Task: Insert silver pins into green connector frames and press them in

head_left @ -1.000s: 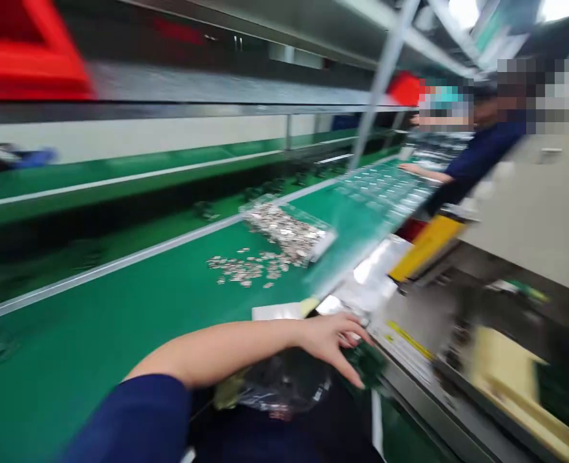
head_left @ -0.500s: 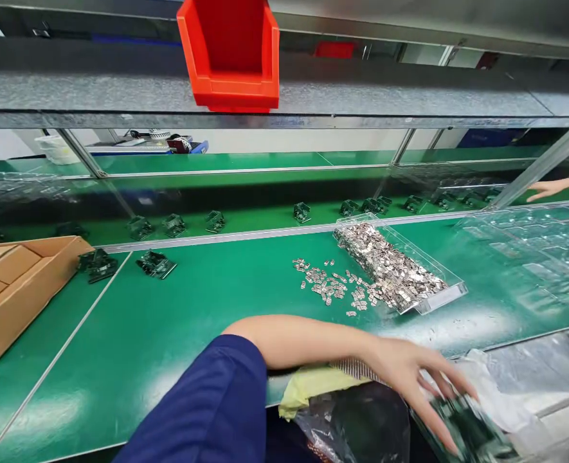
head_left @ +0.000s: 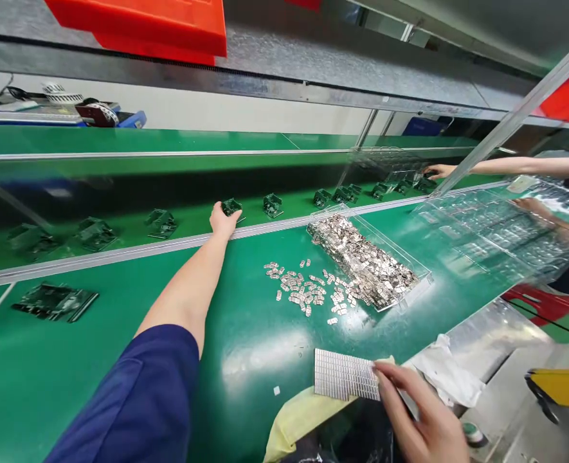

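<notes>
My left hand [head_left: 224, 220] reaches out to the recessed green strip at the back. Its fingers are closed around a small stack of green circuit boards [head_left: 231, 206]. Low on the right, my right hand [head_left: 422, 411] pinches the edge of a silvery gridded sheet [head_left: 343, 375] between thumb and finger. Beyond that sheet, small metal pieces [head_left: 308, 289] lie scattered on the green table [head_left: 245, 366]. More of them fill a clear plastic tray [head_left: 422, 283] tilted beside the loose ones.
Several board stacks [head_left: 161, 223] stand along the recessed strip; another [head_left: 55, 301] lies at left. Clear blister trays [head_left: 487, 225] are at right, where a co-worker's hand [head_left: 441, 170] reaches in. A metal shelf [head_left: 274, 83] with a red bin [head_left: 159, 29] hangs overhead.
My left hand has moved from the boards at lower right to the back strip, now with a board stack. My right hand has come into view with the gridded sheet. The view has shifted right.
</notes>
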Tool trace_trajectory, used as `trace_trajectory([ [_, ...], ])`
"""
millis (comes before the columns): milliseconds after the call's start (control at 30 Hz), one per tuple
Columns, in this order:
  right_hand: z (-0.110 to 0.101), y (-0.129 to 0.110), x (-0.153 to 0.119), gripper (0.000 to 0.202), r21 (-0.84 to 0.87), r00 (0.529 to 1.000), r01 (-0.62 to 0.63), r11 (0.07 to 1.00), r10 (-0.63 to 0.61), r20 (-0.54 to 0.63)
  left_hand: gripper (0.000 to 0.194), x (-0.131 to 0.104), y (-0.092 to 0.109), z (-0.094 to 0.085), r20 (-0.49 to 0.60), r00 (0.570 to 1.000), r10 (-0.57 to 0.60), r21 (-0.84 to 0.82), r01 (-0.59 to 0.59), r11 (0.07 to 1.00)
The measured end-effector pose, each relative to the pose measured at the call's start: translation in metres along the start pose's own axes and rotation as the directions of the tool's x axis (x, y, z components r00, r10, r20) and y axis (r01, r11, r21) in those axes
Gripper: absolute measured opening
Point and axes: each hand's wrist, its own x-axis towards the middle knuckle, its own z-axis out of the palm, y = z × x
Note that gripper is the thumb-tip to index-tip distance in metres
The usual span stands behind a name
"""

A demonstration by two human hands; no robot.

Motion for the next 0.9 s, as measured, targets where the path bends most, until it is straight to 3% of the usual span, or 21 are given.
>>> trace_trajectory([
  [67,0.027,-0.005,0.034,0.022,0.001,0.984,0.018,1.000,-0.018,0.180,0.048,-0.008,-0.006,-0.003,0.032,0.999,0.039,0.021,-0.040,0.999],
  [133,0.053,-0.008,0.065,0.029,-0.049,0.947,-0.003,0.999,0.018,0.321,0.062,-0.030,-0.010,-0.021,0.069,0.991,0.115,0.048,-0.119,0.992],
  [233,0.082,-0.010,0.093,0.041,-0.204,0.909,-0.012,0.979,0.096,0.405,0.053,-0.083,-0.015,-0.079,0.136,0.952,0.276,0.126,-0.293,0.948],
  [300,0.095,-0.006,0.103,0.040,-0.303,0.902,-0.005,0.953,0.136,0.411,0.039,-0.123,-0.019,-0.126,0.193,0.876,0.443,0.226,-0.479,0.848],
  [367,0.105,0.003,0.110,0.034,-0.334,0.900,0.001,0.943,0.145,0.411,0.034,-0.151,-0.026,-0.172,0.155,0.821,0.550,0.387,-0.563,0.731],
  [400,0.109,0.008,0.113,0.033,-0.334,0.899,0.007,0.942,0.140,0.414,0.034,-0.159,-0.030,-0.193,0.089,0.815,0.573,0.483,-0.539,0.691],
  [467,0.114,0.016,0.118,0.032,-0.324,0.894,0.020,0.946,0.128,0.430,0.043,-0.162,-0.039,-0.234,-0.136,0.828,0.544,0.639,-0.347,0.687],
  [533,0.113,0.018,0.118,0.033,-0.279,0.902,0.045,0.959,0.081,0.423,0.057,-0.154,-0.050,-0.269,-0.339,0.843,0.417,0.670,-0.094,0.736],
  [600,0.104,0.014,0.115,0.033,-0.186,0.930,0.081,0.979,-0.007,0.368,0.059,-0.141,-0.061,-0.292,-0.393,0.883,0.258,0.626,0.050,0.778],
  [667,0.093,0.007,0.107,0.033,-0.076,0.954,0.091,0.993,-0.065,0.292,0.049,-0.135,-0.068,-0.302,-0.322,0.931,0.170,0.590,0.057,0.806],
  [733,0.082,-0.001,0.096,0.031,0.016,0.966,0.043,0.999,-0.046,0.254,0.041,-0.139,-0.068,-0.299,-0.223,0.961,0.165,0.565,-0.010,0.825],
  [833,0.073,-0.014,0.073,0.027,0.158,0.963,-0.053,0.986,0.008,0.270,0.041,-0.160,-0.056,-0.277,-0.025,0.983,0.181,0.506,-0.144,0.851],
  [900,0.070,-0.024,0.059,0.025,0.262,0.956,-0.078,0.962,-0.003,0.294,0.045,-0.178,-0.044,-0.260,0.115,0.974,0.194,0.449,-0.225,0.865],
])
